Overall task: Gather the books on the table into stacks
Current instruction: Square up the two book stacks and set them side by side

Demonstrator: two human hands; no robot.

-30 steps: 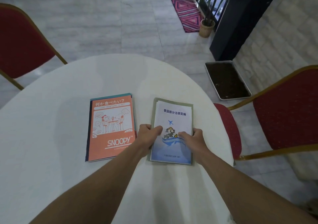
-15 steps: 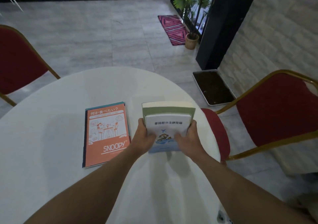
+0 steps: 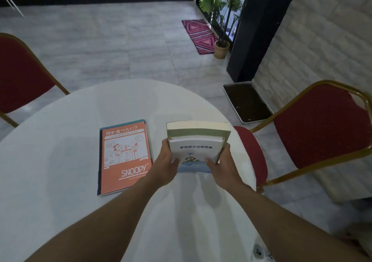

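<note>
Left hand point(image 3: 166, 162) and right hand point(image 3: 222, 164), fingers clamped on opposite side edges of a white booklet point(image 3: 195, 152) backed by a thicker green book point(image 3: 198, 131), hold the pair tilted up off the white table point(image 3: 60, 211), with the orange Snoopy book point(image 3: 125, 158) flat at 9 o'clock.

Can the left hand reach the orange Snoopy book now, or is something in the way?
Probably not yet: the left hand is gripping the white booklet. The orange Snoopy book lies uncovered just beside it.
</note>
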